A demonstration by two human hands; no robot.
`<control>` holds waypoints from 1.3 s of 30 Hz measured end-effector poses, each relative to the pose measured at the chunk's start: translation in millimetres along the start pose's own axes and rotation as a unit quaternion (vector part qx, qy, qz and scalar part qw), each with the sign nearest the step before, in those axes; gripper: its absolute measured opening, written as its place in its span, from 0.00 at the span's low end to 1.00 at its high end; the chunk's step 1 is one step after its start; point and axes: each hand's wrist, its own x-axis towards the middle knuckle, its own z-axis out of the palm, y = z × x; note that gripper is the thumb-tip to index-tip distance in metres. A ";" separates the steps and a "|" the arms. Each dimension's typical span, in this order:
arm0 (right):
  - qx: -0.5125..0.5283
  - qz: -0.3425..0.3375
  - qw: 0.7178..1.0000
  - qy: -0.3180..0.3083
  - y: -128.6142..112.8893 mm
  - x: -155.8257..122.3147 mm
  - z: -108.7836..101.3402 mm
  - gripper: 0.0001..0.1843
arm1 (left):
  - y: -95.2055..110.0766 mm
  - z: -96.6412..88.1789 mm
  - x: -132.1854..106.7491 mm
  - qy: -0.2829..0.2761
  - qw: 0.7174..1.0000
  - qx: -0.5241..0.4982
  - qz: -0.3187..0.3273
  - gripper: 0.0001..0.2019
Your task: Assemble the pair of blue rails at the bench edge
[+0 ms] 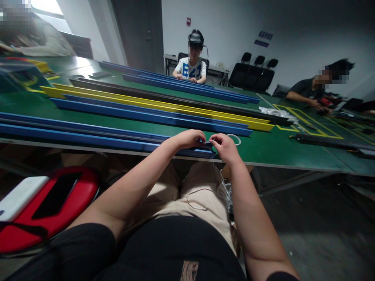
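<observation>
Near long blue channel-shaped profile: lies lengthwise on the smooth green surface, its right end under and between the two hands.
Left grip: curled over that right end; the fingertips are partly hidden, so I cannot tell how firmly they close or on what.
Right grip: thumb and finger pressed together, pinching a small, thin, pale piece just beside the profile's end.
Thin white loop: beyond the right grip, right of the profile's end; whether it joins the pinched piece is hidden.
Fingertip work: best done, I judge, with the left grip steadying the profile's end, the right making small moves, and the loop kept from twisting or snagging.
Pale front edge: runs along the near side of the profile, close to its right end; a push toward the body could tip that end over.
Far side: a shorter blue profile, then a bright yellow one, limit reach beyond the near profile.
Elbow room: widest to the right of the near profile's end, before the long black bar.
</observation>
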 end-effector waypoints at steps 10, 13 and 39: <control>-0.145 -0.008 0.987 -0.064 46.5 -1.2 10.8 0.14 | 5.1 -1.7 -1.4 0.007 0.995 0.051 -0.090 0.15; -0.198 -0.019 0.976 -0.092 41.7 3.0 12.6 0.11 | 6.1 -2.1 -1.9 0.007 0.994 0.054 -0.095 0.14; -0.299 0.024 0.954 0.022 -45.3 -4.2 56.4 0.19 | 16.7 -11.2 -7.6 0.113 0.984 0.049 -0.128 0.11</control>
